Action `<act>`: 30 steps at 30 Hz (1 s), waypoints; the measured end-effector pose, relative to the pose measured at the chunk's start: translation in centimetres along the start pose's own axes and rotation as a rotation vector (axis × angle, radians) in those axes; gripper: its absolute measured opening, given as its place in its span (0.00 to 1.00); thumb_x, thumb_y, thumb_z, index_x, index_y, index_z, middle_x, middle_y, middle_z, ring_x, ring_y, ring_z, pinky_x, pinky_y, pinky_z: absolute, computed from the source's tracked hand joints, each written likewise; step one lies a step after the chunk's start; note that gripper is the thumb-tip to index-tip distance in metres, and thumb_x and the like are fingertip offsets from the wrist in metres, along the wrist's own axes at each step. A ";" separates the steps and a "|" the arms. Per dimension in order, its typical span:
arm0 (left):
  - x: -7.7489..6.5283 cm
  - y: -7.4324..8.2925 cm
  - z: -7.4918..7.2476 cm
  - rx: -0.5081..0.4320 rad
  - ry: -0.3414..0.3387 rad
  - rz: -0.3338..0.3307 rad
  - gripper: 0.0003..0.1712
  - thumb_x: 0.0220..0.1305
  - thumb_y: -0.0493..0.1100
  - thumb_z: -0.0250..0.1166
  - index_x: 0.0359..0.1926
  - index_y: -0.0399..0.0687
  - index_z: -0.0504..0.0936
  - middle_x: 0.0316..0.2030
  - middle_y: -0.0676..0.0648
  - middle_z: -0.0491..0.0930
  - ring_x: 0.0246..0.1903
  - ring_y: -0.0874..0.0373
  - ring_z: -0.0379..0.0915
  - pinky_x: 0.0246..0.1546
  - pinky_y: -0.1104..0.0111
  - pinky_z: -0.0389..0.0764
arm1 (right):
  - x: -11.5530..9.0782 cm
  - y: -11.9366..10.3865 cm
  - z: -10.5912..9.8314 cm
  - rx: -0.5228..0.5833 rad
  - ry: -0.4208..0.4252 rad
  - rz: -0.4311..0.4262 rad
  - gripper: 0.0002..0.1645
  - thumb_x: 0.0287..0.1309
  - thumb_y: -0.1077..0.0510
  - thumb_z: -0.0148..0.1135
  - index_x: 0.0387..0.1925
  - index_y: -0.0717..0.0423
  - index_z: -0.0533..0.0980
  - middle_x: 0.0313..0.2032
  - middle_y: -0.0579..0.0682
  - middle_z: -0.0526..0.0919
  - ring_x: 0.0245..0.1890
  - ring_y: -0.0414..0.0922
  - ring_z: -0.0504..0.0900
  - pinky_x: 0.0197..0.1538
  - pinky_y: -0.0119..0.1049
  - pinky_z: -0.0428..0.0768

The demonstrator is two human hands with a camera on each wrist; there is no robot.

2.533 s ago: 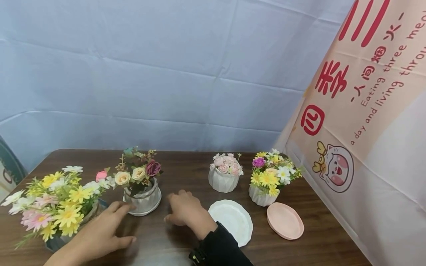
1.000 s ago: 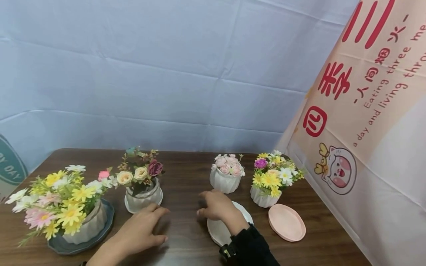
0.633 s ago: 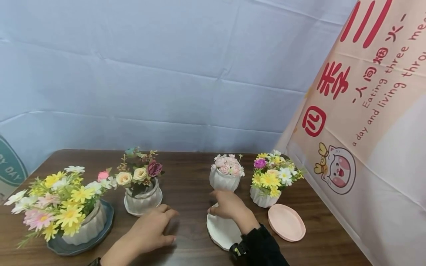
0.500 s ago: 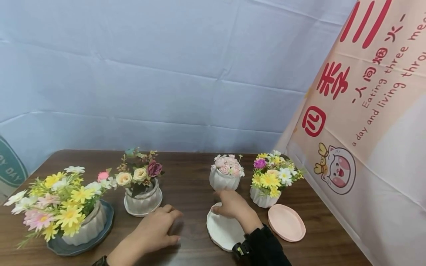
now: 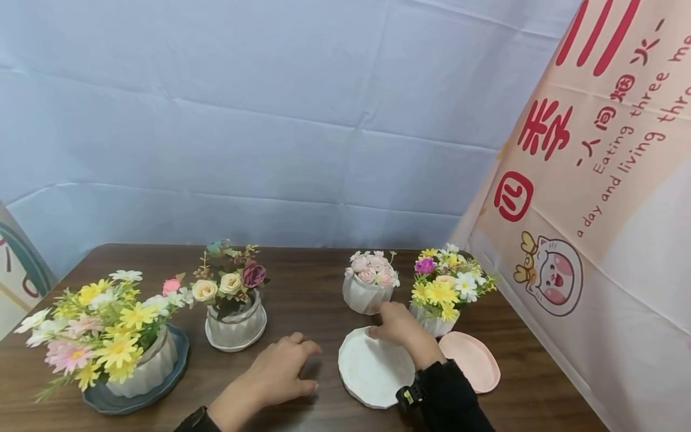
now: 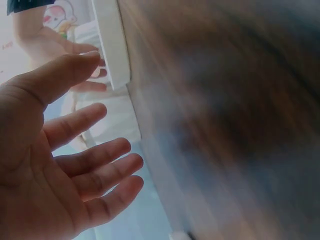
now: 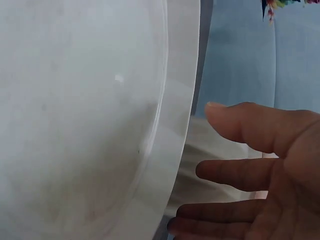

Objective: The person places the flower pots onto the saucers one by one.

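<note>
In the head view my right hand [image 5: 402,333] reaches over the far right part of a white saucer [image 5: 372,375], fingers extended and holding nothing. Its fingertips are right at the base of a small white pot [image 5: 367,295] of pale pink roses. The right wrist view has the saucer's rim [image 7: 172,100] beside the spread fingers. My left hand [image 5: 278,372], relaxed with nothing in it, hovers over the table left of the saucer. Its fingers [image 6: 100,167] are apart and loosely bent in the left wrist view.
On the left, a flower pot [image 5: 148,372] stands on a blue saucer [image 5: 183,360], and another pot [image 5: 234,327] on a white one [image 5: 263,330]. At right, a pot of yellow flowers [image 5: 439,294] stands behind a pink saucer [image 5: 475,363]. Cloth [image 5: 270,120] hangs behind the table.
Both hands have moved right, away from the left flower pots. The right hand has passed across the white saucer to the pink rose pot. Pots and saucers have stayed in place.
</note>
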State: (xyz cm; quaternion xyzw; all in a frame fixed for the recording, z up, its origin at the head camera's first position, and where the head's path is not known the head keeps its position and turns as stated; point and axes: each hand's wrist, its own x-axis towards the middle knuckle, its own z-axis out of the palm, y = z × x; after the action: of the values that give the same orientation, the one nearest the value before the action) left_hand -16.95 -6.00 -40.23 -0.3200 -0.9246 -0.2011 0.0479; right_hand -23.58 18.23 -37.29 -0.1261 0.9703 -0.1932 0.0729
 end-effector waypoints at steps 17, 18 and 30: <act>1.4 1.2 1.1 -0.270 0.028 -0.207 0.23 0.44 0.47 0.73 0.40 0.39 0.80 0.33 0.44 0.78 0.34 0.47 0.76 0.31 0.57 0.78 | 0.4 1.7 -0.9 0.138 -0.021 0.149 0.43 0.57 0.58 0.62 0.62 0.80 0.52 0.59 0.75 0.61 0.60 0.66 0.61 0.57 0.57 0.64; 1.5 1.3 1.1 -0.291 0.034 -0.225 0.22 0.44 0.47 0.73 0.39 0.39 0.80 0.31 0.45 0.78 0.32 0.49 0.76 0.31 0.57 0.77 | 0.5 1.9 -0.9 0.159 -0.010 0.144 0.44 0.57 0.58 0.62 0.63 0.81 0.50 0.60 0.76 0.59 0.61 0.66 0.59 0.58 0.57 0.63; 2.1 1.8 1.7 -0.625 0.004 -0.397 0.21 0.48 0.42 0.72 0.39 0.32 0.77 0.17 0.50 0.74 0.14 0.58 0.72 0.16 0.67 0.74 | 2.2 3.6 -0.4 0.480 0.106 0.118 0.50 0.52 0.62 0.63 0.65 0.77 0.44 0.62 0.75 0.54 0.63 0.66 0.53 0.60 0.59 0.58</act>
State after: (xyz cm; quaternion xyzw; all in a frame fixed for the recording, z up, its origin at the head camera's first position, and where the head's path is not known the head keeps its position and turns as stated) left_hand -17.44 -2.80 -40.72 -0.1331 -0.8625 -0.4798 -0.0903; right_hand -26.58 21.00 -38.54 -0.0379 0.9047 -0.4199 0.0611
